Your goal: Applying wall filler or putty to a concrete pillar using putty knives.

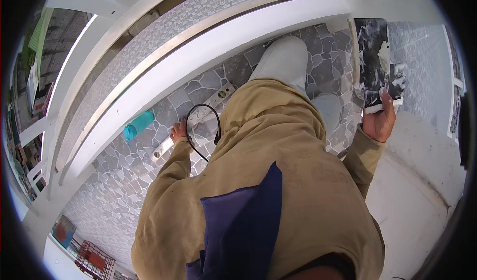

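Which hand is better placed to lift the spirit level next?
Left, probably: the left hand is at the spirit level, while the right hand holds the dark, white-smeared panel.

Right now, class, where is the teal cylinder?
In the head view, the teal cylinder is left of centre, on the stone-patterned floor, between the low white wall and the person's left hand.

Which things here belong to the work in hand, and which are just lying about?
Likely in use:
- long level, at the left hand
- white-smeared dark board, in the right hand

Likely lying about:
- teal cylinder, on the floor
- red cage, farther off
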`<state>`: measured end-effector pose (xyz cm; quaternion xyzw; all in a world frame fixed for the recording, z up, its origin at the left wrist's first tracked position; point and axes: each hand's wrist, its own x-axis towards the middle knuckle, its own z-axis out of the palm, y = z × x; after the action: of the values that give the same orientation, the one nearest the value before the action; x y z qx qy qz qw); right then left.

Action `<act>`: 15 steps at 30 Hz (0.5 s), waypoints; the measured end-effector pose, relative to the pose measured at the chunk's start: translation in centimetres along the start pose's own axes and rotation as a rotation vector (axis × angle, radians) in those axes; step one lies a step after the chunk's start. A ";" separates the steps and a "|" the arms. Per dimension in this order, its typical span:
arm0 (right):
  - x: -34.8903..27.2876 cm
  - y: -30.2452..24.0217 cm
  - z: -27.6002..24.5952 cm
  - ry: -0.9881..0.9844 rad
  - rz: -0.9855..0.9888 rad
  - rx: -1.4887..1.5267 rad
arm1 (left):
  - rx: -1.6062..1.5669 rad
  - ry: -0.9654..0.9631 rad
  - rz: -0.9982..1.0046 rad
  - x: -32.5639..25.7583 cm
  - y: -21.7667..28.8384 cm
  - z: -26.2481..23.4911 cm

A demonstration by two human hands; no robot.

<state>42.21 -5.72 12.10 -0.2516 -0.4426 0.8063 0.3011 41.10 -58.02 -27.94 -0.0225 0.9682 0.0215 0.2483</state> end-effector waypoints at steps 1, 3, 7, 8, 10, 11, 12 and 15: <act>0.2 0.4 0.5 -0.011 0.000 0.020 | 0.014 0.029 -0.234 0.1 -3.5 0.6; -0.6 0.0 -0.2 0.085 -0.044 0.023 | -0.043 -0.063 -0.385 1.1 -1.8 -2.7; 0.2 2.3 0.0 0.051 0.003 0.139 | -0.318 -0.126 -0.074 2.5 -7.3 -2.6; 0.0 2.2 -0.9 0.052 -0.019 0.143 | -0.432 -0.146 0.077 3.5 -4.8 -3.6; -0.2 1.9 -0.9 0.072 -0.057 0.157 | -0.540 -0.066 0.393 4.9 0.1 -6.4; -0.3 1.6 -0.2 0.091 -0.041 0.156 | -0.643 0.026 0.671 5.4 2.5 -7.9; -0.5 1.6 0.1 0.109 -0.029 0.156 | -0.326 0.083 0.816 5.4 5.5 -8.8; 0.2 2.9 -0.4 0.154 -0.002 0.190 | -0.271 0.034 0.927 8.6 5.9 -3.1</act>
<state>41.62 -6.60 9.42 -0.2827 -0.3399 0.8225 0.3578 31.75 -52.57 -29.24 0.3788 0.8687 0.2554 0.1916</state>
